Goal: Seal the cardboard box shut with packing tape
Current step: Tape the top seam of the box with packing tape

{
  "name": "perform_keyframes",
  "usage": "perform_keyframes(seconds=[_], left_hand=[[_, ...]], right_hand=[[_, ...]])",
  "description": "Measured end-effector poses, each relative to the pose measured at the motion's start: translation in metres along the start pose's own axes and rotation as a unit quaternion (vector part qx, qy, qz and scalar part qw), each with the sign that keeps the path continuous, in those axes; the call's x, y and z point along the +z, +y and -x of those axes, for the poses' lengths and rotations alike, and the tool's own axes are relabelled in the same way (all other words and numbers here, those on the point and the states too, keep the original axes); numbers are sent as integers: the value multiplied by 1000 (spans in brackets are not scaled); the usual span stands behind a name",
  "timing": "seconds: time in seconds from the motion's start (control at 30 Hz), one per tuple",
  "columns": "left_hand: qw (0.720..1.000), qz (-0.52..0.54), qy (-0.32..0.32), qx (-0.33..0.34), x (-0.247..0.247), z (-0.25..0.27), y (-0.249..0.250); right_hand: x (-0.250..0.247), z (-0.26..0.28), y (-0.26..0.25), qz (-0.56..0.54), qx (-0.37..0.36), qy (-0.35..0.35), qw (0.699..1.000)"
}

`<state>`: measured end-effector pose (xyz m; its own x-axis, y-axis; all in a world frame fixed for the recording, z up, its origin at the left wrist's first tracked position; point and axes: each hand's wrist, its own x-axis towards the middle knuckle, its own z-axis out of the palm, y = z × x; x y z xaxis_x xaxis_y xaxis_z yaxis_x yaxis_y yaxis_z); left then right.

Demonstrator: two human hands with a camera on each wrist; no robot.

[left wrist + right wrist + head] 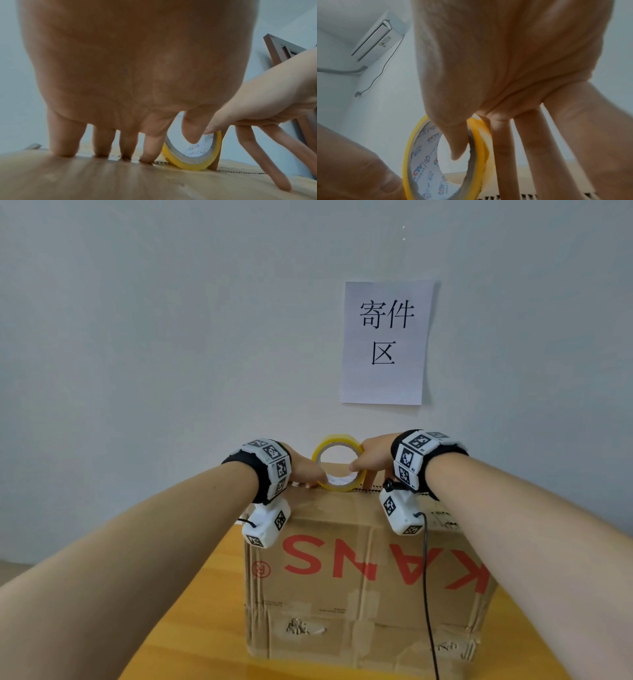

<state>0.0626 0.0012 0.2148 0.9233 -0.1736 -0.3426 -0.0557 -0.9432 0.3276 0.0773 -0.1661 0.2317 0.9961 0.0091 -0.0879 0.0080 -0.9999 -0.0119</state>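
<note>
A worn cardboard box (pixel 342 594) with red lettering stands on the table, its top flaps down. A yellow packing tape roll (pixel 339 463) stands on edge on the box top (pixel 120 182) near the far seam. My left hand (pixel 310 479) is just left of the roll, its straight fingers (pixel 63 148) pressing down on the box top. My right hand (pixel 359 470) holds the roll (pixel 412 162), thumb (pixel 458 142) inside the core and index finger (pixel 501 155) against the outside. The other right fingers (pixel 274 169) reach down to the cardboard. The tape's loose end is not visible.
The box sits on an orange-yellow table (pixel 205 611) close to a pale wall with a paper sign (pixel 385 342). A black cable (pixel 426 577) hangs from my right wrist down the box front. An air conditioner (pixel 375 37) and a brown door frame (pixel 283 54) are farther off.
</note>
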Motion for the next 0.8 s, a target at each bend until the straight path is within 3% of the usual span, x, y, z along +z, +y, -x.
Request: perform_keyframes(seconds=[0.33, 0.8], left_hand=[[998, -56, -9, 15, 5, 0, 9], [999, -13, -42, 3, 1, 8, 17]], right_hand=[[7, 0, 1, -36, 5, 6, 999], [11, 17, 29, -50, 49, 66, 995]])
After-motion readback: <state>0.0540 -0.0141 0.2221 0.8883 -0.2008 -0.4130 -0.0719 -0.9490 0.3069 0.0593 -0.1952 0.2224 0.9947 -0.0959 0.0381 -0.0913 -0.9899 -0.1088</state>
